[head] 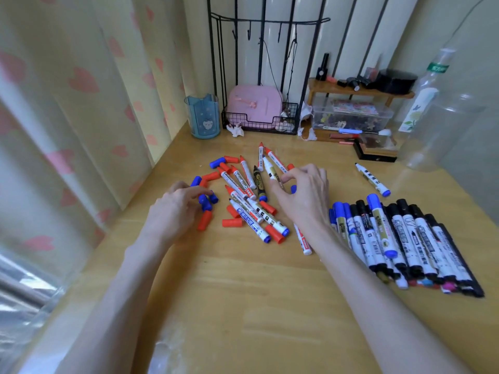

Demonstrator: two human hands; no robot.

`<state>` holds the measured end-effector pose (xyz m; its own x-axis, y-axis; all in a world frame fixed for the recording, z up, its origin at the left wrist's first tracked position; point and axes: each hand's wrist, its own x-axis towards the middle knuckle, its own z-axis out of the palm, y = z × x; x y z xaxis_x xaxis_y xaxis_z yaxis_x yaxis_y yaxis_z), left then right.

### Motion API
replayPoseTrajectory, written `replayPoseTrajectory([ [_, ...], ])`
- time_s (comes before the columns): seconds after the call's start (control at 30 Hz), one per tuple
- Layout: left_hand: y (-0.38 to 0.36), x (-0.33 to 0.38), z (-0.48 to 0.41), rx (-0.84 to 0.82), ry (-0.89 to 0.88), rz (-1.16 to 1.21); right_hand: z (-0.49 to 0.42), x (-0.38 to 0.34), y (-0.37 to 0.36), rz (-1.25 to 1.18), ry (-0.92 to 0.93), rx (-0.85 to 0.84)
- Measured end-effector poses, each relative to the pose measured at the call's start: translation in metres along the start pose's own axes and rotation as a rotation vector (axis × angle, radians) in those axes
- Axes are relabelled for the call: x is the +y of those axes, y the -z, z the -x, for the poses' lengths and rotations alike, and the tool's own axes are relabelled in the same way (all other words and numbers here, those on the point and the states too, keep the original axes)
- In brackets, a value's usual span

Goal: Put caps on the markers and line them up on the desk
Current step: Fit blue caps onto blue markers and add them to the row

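Markers (405, 238) in row, parallel, caps (374, 199) pointing away, slightly left.

Both forearms bare, coming in from the bottom edge and converging toward frame centre. Left hand (175, 209) sits left of centre, palm down, fingers loosely bent, tips pointing right. Right hand (305, 195) is just right of centre, palm down, fingers (297, 171) arched, thumb tucked toward index. I can't tell if it's pinching anything.
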<state>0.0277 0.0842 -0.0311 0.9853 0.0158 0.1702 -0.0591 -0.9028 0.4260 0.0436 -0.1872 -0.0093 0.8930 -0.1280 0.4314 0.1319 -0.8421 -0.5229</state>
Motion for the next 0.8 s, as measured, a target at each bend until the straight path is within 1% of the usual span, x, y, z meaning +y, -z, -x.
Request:
replayPoseTrajectory([
  [0.2,0.001,-0.002,0.002,0.013,-0.002,0.002,0.019,0.01,0.02,-0.114,0.019,0.011],
  [0.33,0.0,-0.003,0.001,-0.003,0.025,0.006,0.035,0.02,0.044,-0.124,0.02,-0.008],
  [0.4,0.0,-0.006,0.0,0.035,0.015,0.054,0.044,0.025,0.057,-0.139,0.02,-0.009],
  [0.5,0.005,-0.001,0.002,0.149,0.01,0.254,0.058,0.033,0.074,-0.183,0.012,-0.025],
  [0.57,0.009,0.014,0.005,0.164,-0.006,0.414,0.066,0.036,0.081,-0.235,-0.026,-0.067],
  [0.67,0.005,0.038,0.011,0.084,-0.078,0.594,0.077,0.041,0.079,-0.291,-0.024,-0.087],
  [0.8,-0.008,0.069,0.024,-0.037,-0.168,0.773,0.082,0.046,0.076,-0.288,0.045,-0.117],
])
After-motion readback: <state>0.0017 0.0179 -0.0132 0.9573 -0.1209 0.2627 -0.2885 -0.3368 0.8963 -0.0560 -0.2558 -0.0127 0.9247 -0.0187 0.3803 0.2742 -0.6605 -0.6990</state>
